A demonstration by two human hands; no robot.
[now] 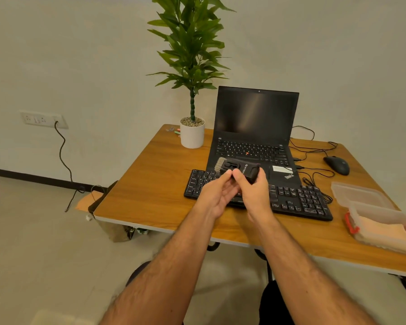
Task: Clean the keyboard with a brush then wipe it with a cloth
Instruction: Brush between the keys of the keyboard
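The black cleaning brush (238,168) is held raised above the external keyboard (291,198), bristle end pointing left, gripped around its right end by the curled right hand (256,191) and pinched at the middle by thumb and fingertips of the half-open left hand (217,195). Brushing is judged not yet begun, the tool being readied; next the bristles must be turned down and lowered to the keys directly under the hands. The peach cloth (380,231) lies in a clear plastic container (361,195) well right of the right hand, the ThinkPad laptop (256,127) just beyond both hands.
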